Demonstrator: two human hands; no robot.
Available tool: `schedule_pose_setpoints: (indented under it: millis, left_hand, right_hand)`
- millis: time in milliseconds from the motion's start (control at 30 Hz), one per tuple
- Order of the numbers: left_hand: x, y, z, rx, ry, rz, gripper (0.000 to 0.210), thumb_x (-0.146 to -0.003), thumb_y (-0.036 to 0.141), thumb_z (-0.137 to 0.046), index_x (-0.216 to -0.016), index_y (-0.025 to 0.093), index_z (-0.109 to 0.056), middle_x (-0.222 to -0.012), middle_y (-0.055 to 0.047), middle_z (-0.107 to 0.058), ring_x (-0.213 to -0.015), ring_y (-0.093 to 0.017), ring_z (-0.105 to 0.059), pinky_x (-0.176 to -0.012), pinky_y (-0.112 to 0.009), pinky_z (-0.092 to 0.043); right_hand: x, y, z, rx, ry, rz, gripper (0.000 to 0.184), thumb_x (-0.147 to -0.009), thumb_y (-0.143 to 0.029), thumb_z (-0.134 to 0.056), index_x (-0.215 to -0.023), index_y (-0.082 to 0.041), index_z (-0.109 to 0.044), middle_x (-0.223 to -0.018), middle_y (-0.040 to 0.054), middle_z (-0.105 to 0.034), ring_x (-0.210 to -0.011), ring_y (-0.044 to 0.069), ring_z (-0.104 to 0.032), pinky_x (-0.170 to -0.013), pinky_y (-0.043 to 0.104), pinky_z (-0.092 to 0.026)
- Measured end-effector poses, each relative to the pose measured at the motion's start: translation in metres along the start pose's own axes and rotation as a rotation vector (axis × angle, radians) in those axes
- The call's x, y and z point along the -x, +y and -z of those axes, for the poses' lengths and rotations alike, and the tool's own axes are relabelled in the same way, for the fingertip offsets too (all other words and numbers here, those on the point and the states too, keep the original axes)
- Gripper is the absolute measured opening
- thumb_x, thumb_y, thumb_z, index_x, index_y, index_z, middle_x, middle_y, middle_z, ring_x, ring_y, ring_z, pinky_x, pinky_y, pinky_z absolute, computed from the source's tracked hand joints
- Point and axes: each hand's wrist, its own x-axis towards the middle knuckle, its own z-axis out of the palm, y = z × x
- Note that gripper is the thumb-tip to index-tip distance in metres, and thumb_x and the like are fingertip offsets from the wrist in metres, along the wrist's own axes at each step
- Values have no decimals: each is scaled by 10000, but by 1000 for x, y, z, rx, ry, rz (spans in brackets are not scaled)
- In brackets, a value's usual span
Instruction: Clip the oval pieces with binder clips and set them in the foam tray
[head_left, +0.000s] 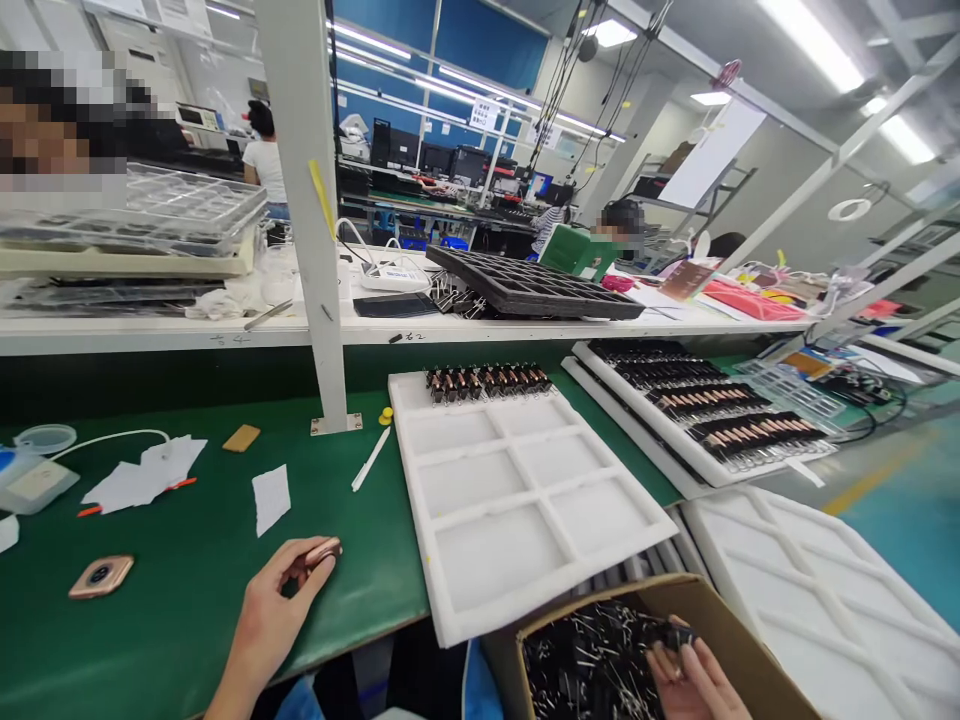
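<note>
My left hand (281, 590) is closed in a pinch over the green mat, holding a small rose-gold watch case (324, 550) between thumb and fingers. A similar rose-gold watch case (102, 577) with a round dark centre lies to its left. My right hand (697, 675) is at the right side of a cardboard box (720, 610) full of black binder clips (592, 650). Its fingers grip a black binder clip (675, 635). Beyond the box, a white foam tray (495, 540) carries rows of binder clips with rose-gold pieces clamped in them (487, 382) along its far edge.
Another foam tray (637, 400) with rows of clipped pieces stands at right, with a white divided tray (817, 570) nearer. A white pen (371, 460), paper scraps (271, 498) and a bottle (34, 485) lie on the mat. A white post (304, 200) rises by the shelf. People sit beyond.
</note>
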Motion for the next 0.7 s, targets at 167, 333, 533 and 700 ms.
schedule_pose_setpoints:
  millis: [167, 333, 533, 700]
  left_hand:
    - [0, -6, 0, 42, -8, 10, 385, -802, 556, -747, -1023, 243, -785, -1022, -88, -801, -866, -257, -745, -744, -332, -601]
    - [0, -10, 1, 93, -11, 37, 399, -808, 543, -751, -1058, 233, -773, -1045, -96, -800, -960, -276, -746, -840, -360, -602]
    - [0, -11, 2, 145, -15, 68, 408, -802, 538, -762, -1057, 219, -771, -1059, -101, -797, -982, -278, -745, -878, -370, -597]
    - [1, -13, 2, 180, -17, 70, 385, -814, 513, -764, -1067, 224, -764, -1071, -91, -793, -995, -265, -742, -895, -357, -587]
  right_hand:
    - [26, -47, -54, -79, -143, 123, 510, -648, -489, -888, -1086, -291, -718, -745, 15, -644, -744, 215, -621, -742, 402, -579]
    - [35, -71, -121, -17, -354, 274, 506, -563, -384, -947, -1015, -272, -750, -1033, 119, -758, -1026, 315, -691, -863, 451, -572]
    - [33, -104, -212, -366, -614, 216, 435, -587, -492, -897, -953, -297, -764, -945, 70, -779, -1172, 324, -668, -1085, 503, -481]
    - [25, -88, -285, -402, -779, -122, 399, -727, -356, -823, -1103, -261, -728, -885, 10, -754, -888, 199, -718, -925, 374, -560]
